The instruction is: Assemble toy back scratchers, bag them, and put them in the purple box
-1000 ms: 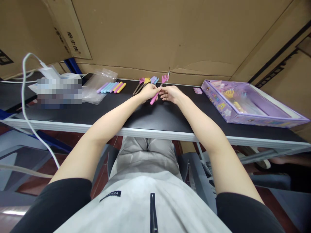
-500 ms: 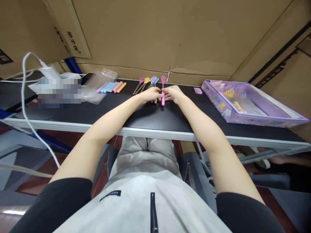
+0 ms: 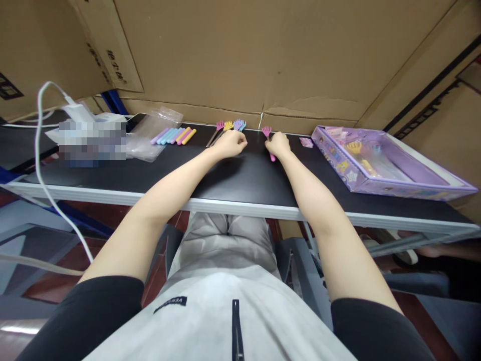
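Observation:
My right hand (image 3: pixel 278 144) is closed around a pink back scratcher (image 3: pixel 266 132). Its claw-shaped head points away from me and the pink handle end sticks out below my fist. My left hand (image 3: pixel 230 144) has its fingers curled over the table; whether anything is in them is hidden. Just beyond it lie several more small back scratchers, with a pink head (image 3: pixel 220 125), a yellow head (image 3: pixel 228 125), and purple and blue heads (image 3: pixel 238 124). Brown shafts show on the pink and yellow ones, while my left hand covers the others' lower parts.
Several pastel handle tubes (image 3: pixel 173 136) lie in a row at left, by clear plastic bags (image 3: pixel 150 138). A purple box (image 3: pixel 406 189) at right holds a wrapped yellow scratcher. A small pink packet (image 3: pixel 306 142) lies beside it. Cardboard (image 3: pixel 240 60) walls the back; a white cable (image 3: pixel 39 150) hangs left.
My hands have moved apart. The right hand has carried the pink back scratcher to the right and now wraps around it; the left has let go of it and shifted slightly left.

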Tool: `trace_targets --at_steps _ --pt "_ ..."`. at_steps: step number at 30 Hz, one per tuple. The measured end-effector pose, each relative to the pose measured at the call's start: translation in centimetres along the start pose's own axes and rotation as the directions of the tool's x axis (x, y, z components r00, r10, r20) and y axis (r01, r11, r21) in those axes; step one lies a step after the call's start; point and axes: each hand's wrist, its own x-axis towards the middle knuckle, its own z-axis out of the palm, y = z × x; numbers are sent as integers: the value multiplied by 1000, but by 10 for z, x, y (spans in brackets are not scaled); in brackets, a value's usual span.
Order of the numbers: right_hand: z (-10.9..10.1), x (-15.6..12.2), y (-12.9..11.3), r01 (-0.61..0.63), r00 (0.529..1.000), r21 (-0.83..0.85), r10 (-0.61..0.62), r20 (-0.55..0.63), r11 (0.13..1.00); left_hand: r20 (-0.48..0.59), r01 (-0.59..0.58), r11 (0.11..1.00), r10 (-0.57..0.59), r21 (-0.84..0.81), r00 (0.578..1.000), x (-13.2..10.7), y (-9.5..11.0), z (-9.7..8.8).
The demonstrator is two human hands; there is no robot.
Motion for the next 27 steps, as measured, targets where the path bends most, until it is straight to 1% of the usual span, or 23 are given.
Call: trace_targets --at_steps 1,3,7,10,14,15,17,20,23,25,27 --pt "-1 -2 -3 2 1000 -37 -2 13 999 -26 -2 998 4 70 1000 1 -3 -2" --pt "-1 -4 -6 6 999 -80 -3 31 997 -80 36 984 -22 177 997 3 -12 -8" --pt "1 -4 -9 9 999 -129 -3 44 992 -169 187 941 -143 282 975 5 -36 -21" --pt "0 -5 -8 -5 999 -146 11 45 989 -197 329 894 -279 305 940 5 -55 -30" --pt "-2 -6 -6 13 999 -168 -5 45 986 -234 482 812 -424 329 875 5 -74 -37" --pt "-2 -6 -5 18 999 -169 -11 38 985 -230 505 797 -450 332 863 4 -76 -37" --pt "-3 -5 -4 16 1000 -165 -14 17 986 -179 527 782 -497 333 849 3 -78 -38" --pt "-5 -4 -3 3 1000 -157 -4 -6 988 -85 525 786 -529 327 845 1 -77 -38" --pt "-9 -3 1 4 1000 -175 -5 -3 984 -62 517 789 -529 332 847 0 -76 -39" --pt "-11 -2 7 6 999 -213 4 46 977 -54 510 790 -524 340 850 -1 -75 -39" --pt "-12 0 13 26 990 -257 11 139 966 -49 504 793 -521 342 852 -1 -75 -39"
